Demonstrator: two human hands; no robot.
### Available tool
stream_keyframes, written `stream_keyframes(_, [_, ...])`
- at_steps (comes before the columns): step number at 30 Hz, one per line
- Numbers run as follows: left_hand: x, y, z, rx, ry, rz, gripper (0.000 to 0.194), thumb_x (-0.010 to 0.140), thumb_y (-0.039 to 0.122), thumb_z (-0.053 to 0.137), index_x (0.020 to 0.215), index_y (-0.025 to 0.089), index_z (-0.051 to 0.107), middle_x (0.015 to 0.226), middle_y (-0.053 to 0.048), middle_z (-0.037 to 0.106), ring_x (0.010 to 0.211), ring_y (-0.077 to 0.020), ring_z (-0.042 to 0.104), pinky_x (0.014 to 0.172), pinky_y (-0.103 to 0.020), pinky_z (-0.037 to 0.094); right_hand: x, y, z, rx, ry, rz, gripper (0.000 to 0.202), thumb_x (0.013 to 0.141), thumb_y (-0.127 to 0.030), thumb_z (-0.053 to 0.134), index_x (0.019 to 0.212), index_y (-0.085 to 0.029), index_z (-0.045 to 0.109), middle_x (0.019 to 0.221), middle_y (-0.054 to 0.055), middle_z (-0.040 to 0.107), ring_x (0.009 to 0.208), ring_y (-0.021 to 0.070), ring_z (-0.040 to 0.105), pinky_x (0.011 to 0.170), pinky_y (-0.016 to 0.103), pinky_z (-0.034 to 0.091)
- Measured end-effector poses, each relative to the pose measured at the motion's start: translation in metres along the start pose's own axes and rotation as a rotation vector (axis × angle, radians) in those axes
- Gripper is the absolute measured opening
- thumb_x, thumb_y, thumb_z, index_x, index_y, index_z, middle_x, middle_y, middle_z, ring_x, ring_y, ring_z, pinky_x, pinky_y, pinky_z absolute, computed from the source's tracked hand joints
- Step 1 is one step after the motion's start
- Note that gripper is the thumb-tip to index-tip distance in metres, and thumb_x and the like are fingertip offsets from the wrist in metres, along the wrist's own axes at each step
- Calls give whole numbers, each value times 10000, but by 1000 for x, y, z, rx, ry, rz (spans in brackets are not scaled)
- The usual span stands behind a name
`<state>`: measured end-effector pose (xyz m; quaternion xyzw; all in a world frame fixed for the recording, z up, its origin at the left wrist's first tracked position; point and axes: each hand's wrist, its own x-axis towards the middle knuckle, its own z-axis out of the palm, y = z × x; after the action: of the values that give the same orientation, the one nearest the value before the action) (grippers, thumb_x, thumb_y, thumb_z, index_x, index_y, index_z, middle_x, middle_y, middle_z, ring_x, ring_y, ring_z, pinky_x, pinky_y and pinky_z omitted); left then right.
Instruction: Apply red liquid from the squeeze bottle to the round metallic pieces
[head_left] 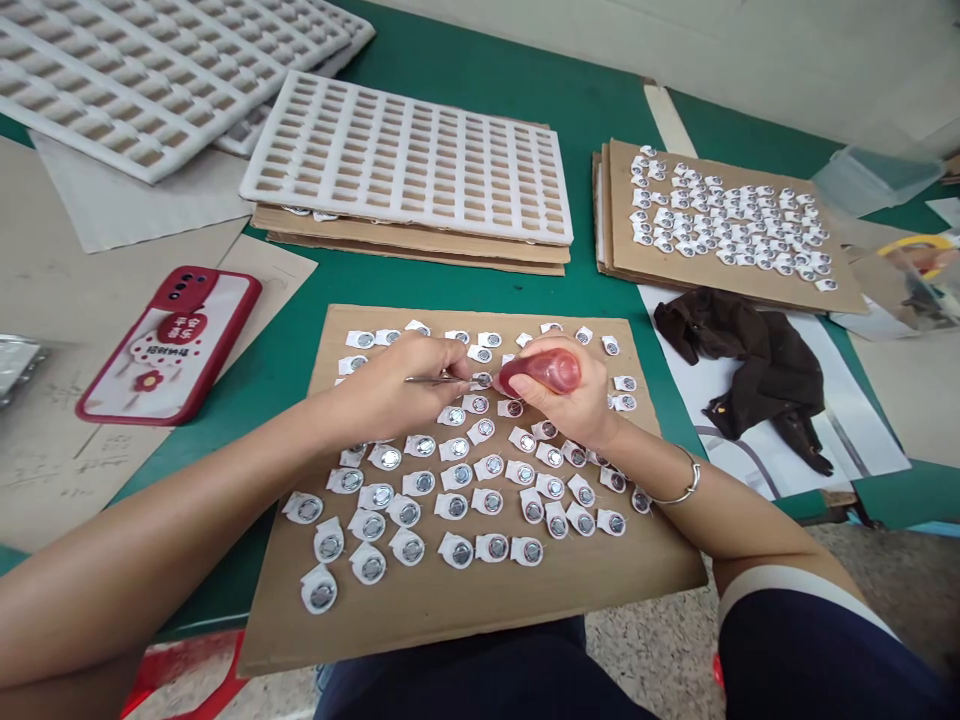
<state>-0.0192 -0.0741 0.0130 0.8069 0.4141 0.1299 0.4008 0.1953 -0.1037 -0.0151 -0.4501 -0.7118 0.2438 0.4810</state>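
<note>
My left hand point(420, 375) is closed around thin metal tweezers point(431, 380), whose tip reaches a small round silver part on a white tab point(481, 381). Gripped in my right hand point(577, 400) is a soft red squeeze bottle point(551, 373), its narrow end pointing left at the same part. Both hands hover over a brown cardboard sheet point(450, 610) tilted toward my lap. Many such silver parts with white tabs lie on it in loose rows. My hands and forearms hide some of them.
Behind the sheet, a white slotted tray point(405, 155) rests on stacked cardboard. More white trays point(150, 80) are at the back left, near a red-cased phone point(171, 345). At right are another cardboard stack with parts point(622, 260), dark cloth point(750, 350) and a clear plastic box point(874, 175).
</note>
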Motion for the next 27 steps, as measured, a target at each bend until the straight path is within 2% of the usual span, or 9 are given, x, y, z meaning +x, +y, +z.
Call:
stream_keyframes(9, [0,0,0,-2,7,1,147,814,271,507,738,169,581,612,13,565,533,-96,474,478,-225,335,1,0,0,-12,-3,3,237,667,-284,718,858,-235,586,789,-5,622,760,144,597,711,322,511])
stream_keyframes(15, [0,0,1,-24,7,-3,145,809,260,504,737,161,581,623,-2,580,527,-98,487,477,-231,357,2,0,0,17,10,58,211,670,-329,708,825,-242,595,791,-7,636,751,142,609,713,320,526])
stream_keyframes(17, [1,-1,1,-27,7,-7,136,804,256,507,744,164,588,631,-3,591,527,-98,496,480,-233,366,3,2,-2,77,30,122,191,679,-360,693,795,-242,598,770,-12,641,714,137,619,667,308,533])
stream_keyframes(19, [1,-2,0,-32,6,-21,122,793,257,519,756,174,600,642,0,603,543,-103,512,488,-233,377,7,5,-5,203,50,232,219,705,-421,651,792,-232,581,713,-9,637,633,138,626,541,290,520])
stream_keyframes(22, [2,-3,-3,-72,9,-64,111,772,264,541,779,185,619,681,-4,627,589,-117,548,510,-234,404,15,12,-10,411,113,361,309,734,-512,570,803,-215,523,622,-4,604,506,145,610,363,258,423])
stream_keyframes(25, [3,2,-8,-132,57,-87,112,754,276,571,760,179,626,751,-22,651,659,-131,585,561,-237,442,25,19,-19,458,172,388,353,778,-576,463,810,-224,482,615,-10,575,496,139,598,355,256,394])
stream_keyframes(27, [3,6,-12,-156,106,-121,132,735,300,603,763,173,628,778,-33,661,673,-135,596,556,-228,452,31,23,-26,444,167,382,389,798,-620,383,840,-243,470,644,-15,567,545,138,608,381,256,404])
